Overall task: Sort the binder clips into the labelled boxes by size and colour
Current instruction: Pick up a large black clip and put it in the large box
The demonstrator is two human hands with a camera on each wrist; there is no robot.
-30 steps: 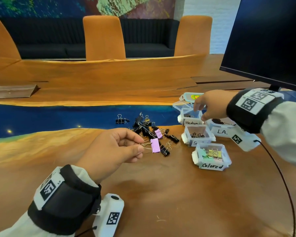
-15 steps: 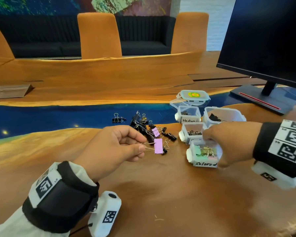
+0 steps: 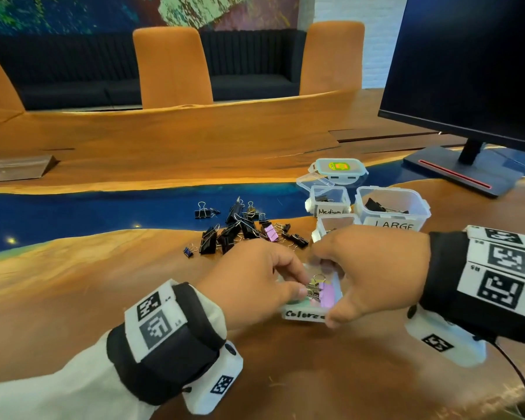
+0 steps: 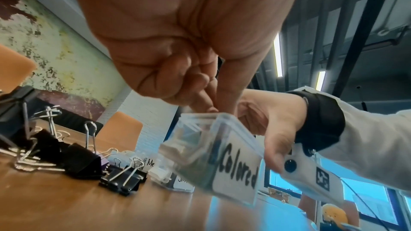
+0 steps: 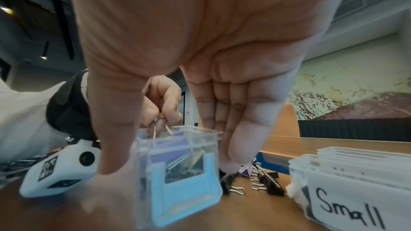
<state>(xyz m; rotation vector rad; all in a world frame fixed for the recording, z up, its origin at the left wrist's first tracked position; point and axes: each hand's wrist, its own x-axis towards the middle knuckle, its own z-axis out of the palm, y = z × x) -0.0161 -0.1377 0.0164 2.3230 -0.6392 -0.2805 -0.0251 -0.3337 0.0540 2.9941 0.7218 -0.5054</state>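
Hands hide much of the small clear plastic box labelled "Colored" [image 3: 303, 314] from the head camera. The left hand [image 3: 252, 286] pinches the wire handles of a purple binder clip [image 3: 326, 294], which sits inside that box. The right hand [image 3: 373, 271] grips the box's sides, thumb near, fingers far.

Left wrist view: curled fingers [image 4: 177, 78] block the clip.

Right wrist view: the blurry box [image 5: 177, 169] sits between thumb and fingers [image 5: 235, 129].

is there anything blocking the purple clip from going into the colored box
Nothing visible does. The left hand pinches the purple clip by its wire handles right over the open colored box, which the right hand grips by its sides. Clips already inside leave room.
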